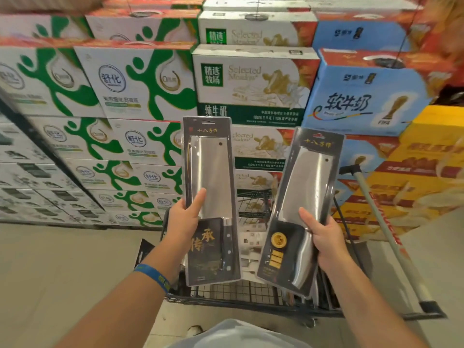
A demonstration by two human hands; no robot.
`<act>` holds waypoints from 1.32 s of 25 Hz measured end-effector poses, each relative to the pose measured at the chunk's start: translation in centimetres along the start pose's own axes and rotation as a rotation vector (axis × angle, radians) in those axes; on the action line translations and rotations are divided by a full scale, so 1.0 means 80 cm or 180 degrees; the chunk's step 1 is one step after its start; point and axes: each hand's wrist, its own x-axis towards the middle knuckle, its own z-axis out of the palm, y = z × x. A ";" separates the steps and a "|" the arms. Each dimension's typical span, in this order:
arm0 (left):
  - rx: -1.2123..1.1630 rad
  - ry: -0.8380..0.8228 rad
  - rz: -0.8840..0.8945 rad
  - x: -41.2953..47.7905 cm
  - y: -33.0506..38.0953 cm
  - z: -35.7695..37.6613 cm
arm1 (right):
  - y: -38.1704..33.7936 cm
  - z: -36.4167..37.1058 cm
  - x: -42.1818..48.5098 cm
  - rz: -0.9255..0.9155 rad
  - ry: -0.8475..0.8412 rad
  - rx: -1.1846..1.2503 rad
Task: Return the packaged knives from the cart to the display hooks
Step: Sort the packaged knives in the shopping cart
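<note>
Big stacks of milk boxes (140, 81) fill the shop ahead. The left hand (184, 218) curls its fingers (198, 200) round the left knife pack (211, 172), thumb on the front. The right hand (325, 234) holds the right knife pack (301, 187) the same way. Both packs are up above the cart (251, 301). I see no hooks here. Each pack is held low on one side, so it could tip and slip out

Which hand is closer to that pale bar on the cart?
Right. The right hand, gripping a packaged knife, is just left of the pale bar; the left hand is much farther left.
</note>
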 end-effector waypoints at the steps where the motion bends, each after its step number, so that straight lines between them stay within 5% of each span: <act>1: 0.0167 -0.0018 0.0080 -0.003 -0.001 0.006 | -0.002 -0.004 -0.002 -0.0059 0.0046 -0.0043; 6: 0.0375 -0.0188 0.0364 -0.010 -0.005 0.026 | -0.036 -0.064 -0.001 -0.0893 0.1029 -0.0643; 11: 0.0004 -0.0287 0.0222 -0.018 -0.015 0.063 | -0.055 -0.127 0.000 -0.0869 0.1696 -0.0809; 24: 0.0068 -0.0467 0.0062 -0.031 -0.046 0.097 | -0.006 -0.154 -0.005 -0.0578 0.1544 -0.1802; 33: 0.0463 -0.0117 0.0121 -0.036 -0.061 0.069 | 0.008 -0.107 0.065 0.0139 0.1096 -0.3234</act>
